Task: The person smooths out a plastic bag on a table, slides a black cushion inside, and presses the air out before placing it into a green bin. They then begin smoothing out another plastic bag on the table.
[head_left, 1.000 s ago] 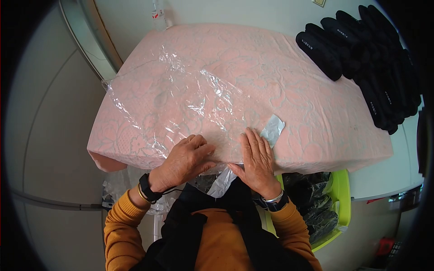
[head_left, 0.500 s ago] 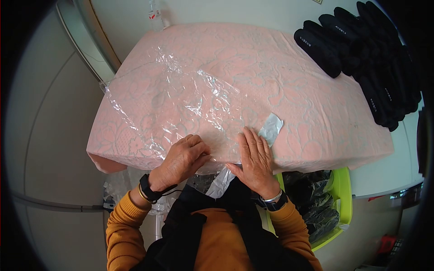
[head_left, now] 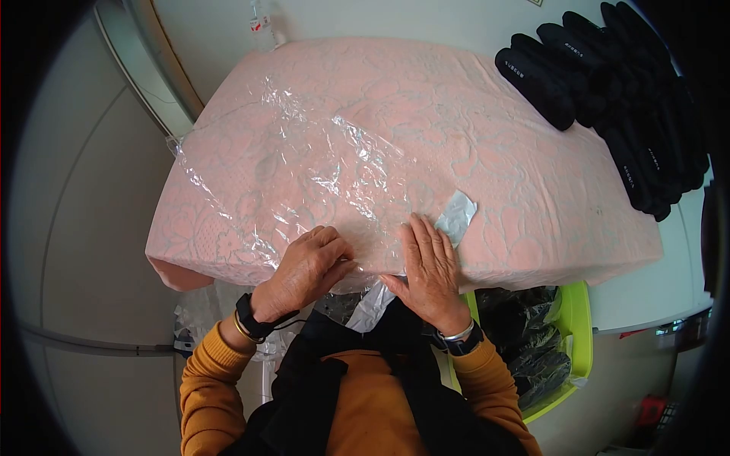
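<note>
A clear plastic bag (head_left: 365, 156) lies spread and wrinkled over the pink patterned tablecloth, glinting in the light. At the table's front edge, my left hand (head_left: 310, 266) is closed, its fingers curled in a pinch on the near edge of the plastic. My right hand (head_left: 430, 266) rests flat beside it, fingers stretched out over the plastic's right side and the cloth. A white slip (head_left: 457, 215) sticks out past its fingertips. Below the thumb, a whitish strip (head_left: 371, 308) hangs over the table edge; whether it joins the slip is hidden under the hand.
The pink tablecloth (head_left: 532, 205) covers the table. Several black padded items with white lettering (head_left: 585, 68) are piled at the back right. A clear bottle (head_left: 261, 26) stands at the back left. Below on the right, a lime-green bin (head_left: 582, 334) holds black items in plastic.
</note>
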The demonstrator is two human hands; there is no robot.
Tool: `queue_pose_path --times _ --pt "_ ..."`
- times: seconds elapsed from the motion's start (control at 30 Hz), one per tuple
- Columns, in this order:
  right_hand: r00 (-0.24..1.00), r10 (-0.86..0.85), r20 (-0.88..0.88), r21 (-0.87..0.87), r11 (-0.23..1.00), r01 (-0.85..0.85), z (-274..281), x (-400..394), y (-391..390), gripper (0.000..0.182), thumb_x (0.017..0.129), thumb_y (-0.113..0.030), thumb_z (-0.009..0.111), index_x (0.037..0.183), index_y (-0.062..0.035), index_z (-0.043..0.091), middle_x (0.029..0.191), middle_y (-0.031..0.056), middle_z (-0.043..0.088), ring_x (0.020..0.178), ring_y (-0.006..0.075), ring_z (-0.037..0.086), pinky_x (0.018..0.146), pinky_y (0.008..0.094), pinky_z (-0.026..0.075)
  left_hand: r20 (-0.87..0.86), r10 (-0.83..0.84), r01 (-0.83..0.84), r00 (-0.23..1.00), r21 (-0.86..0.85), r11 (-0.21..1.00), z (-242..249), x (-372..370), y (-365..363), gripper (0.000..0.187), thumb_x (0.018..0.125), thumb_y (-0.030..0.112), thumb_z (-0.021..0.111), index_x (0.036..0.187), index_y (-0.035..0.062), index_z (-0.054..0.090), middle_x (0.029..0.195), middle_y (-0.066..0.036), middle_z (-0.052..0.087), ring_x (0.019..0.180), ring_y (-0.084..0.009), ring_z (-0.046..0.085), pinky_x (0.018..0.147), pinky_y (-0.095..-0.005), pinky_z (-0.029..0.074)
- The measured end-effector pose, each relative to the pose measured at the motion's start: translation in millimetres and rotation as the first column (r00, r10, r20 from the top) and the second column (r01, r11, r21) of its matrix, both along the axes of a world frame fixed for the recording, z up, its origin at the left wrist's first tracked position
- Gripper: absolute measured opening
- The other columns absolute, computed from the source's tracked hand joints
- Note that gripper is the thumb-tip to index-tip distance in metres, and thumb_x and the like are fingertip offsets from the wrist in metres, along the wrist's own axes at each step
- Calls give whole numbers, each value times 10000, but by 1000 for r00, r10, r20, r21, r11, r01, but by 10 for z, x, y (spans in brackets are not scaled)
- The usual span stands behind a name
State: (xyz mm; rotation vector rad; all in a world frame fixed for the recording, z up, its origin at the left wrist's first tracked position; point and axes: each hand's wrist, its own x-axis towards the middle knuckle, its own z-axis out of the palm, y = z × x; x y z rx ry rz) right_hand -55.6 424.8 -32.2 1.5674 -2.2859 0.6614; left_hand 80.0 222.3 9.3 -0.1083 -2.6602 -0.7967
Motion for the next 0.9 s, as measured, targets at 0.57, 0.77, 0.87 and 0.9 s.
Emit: queue_pose_path --times 0.57,0.77,0.87,0.9 --pt "1000 -8 -9 -14 1000 8 -19 6 1 830 780 -364 788 1410 42 430 1487 222 419 1388 368 402 1133 491 318 -63 -6 -2 998 -133 991 -93 -36 6 132 832 65 672 916 31 575 866 -132 543 827 -329 573 734 -417 490" --pt "1000 -11 -12 -24 1000 11 -14 13 5 827 777 -358 790 1407 42 433 1482 221 426 1381 364 412 1130 490 320 -45 -10 4 999 -136 991 -96 -42 -1 140 822 55 668 902 29 556 862 -138 532 813 -336 560 719 -426 480" --pt "1000 -9 6 -25 1000 9 0 20 6 821 766 -334 798 1404 40 440 1480 219 429 1377 363 416 1131 484 319 -38 -14 9 999 -131 991 -91 -29 -5 149 814 52 671 901 29 552 863 -139 531 813 -340 559 718 -427 479" --pt "1000 -9 6 -23 1000 9 0 21 11 821 766 -334 798 1404 40 440 1480 219 429 1377 363 416 1131 484 319 -35 -16 11 999 -128 992 -85 -24 -4 155 809 50 673 901 29 550 864 -140 531 816 -342 559 718 -427 479"
